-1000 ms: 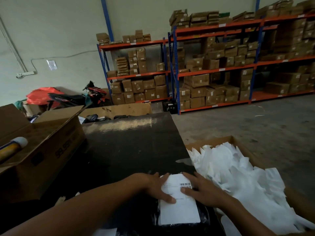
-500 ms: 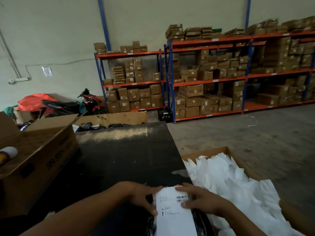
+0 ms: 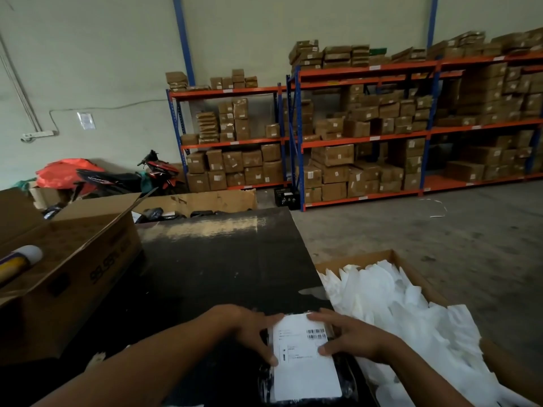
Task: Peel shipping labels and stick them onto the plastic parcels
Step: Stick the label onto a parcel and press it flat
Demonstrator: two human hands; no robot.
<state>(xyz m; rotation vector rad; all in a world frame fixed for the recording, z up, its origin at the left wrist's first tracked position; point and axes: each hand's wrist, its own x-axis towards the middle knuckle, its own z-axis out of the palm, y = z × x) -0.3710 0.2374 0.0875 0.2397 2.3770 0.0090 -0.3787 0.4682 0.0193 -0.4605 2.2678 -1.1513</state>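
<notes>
- Since a second ago, both of my hands are sliding slightly down and apart across the shipping label (image 3: 302,356), and my view is tilting upward, so the label is sitting lower in frame.
- The white label is lying flat on a black plastic parcel (image 3: 348,380), which is resting on the near edge of the black counter (image 3: 223,274).
- My left hand (image 3: 249,330) is pressing on the label's left edge with straight, spread fingers; that grip is flat, pinching nothing.
- My right hand (image 3: 349,336) is pressing on the label's right side beside the barcode, fingers straight and spread too.
- Just right of the counter, a cardboard box (image 3: 367,258) is holding a heap of white backing sheets (image 3: 390,304).
- On the counter's left, an open carton (image 3: 73,259) is standing with a yellow, white-capped tube (image 3: 20,259) poking out.
- Beyond the counter, a red motorbike (image 3: 155,171) is parked near shelving racks (image 3: 367,139) loaded with brown boxes.
</notes>
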